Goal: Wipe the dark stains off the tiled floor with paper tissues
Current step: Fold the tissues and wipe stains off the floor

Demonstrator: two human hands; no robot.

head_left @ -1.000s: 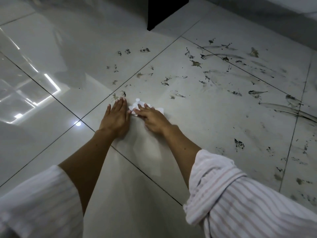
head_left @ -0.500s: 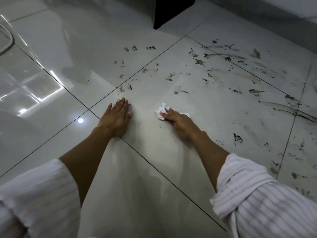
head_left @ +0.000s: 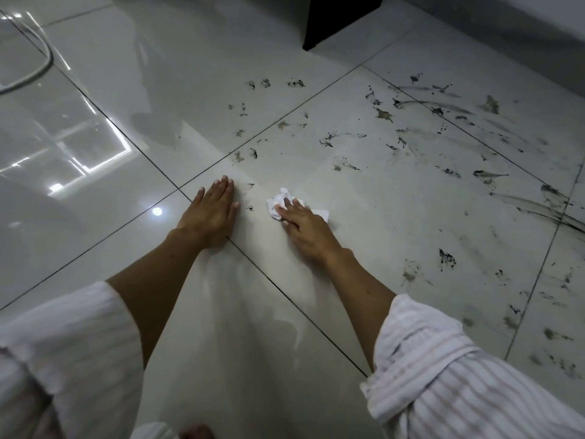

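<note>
Two small dark specks [head_left: 250, 206] beside left hand [head_left: 211, 213], flat and open on tiled floor [head_left: 364, 248] as a brace. Just right: crumpled paper tissue [head_left: 280, 199], pressed down under right hand [head_left: 300, 226], fingers extended over it. Best kept firmly pressed, swept leftward across those specks. Farther right, heavy dark stains [head_left: 538, 204], well apart, untouched.

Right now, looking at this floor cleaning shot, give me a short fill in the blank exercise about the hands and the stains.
1. The right hand presses a crumpled white ____ onto the floor.
2. The left hand lies ____ on the tile, holding nothing.
3. Most dark stains lie to the ____ of the right hand.

Missing words: tissue; flat; right
</note>
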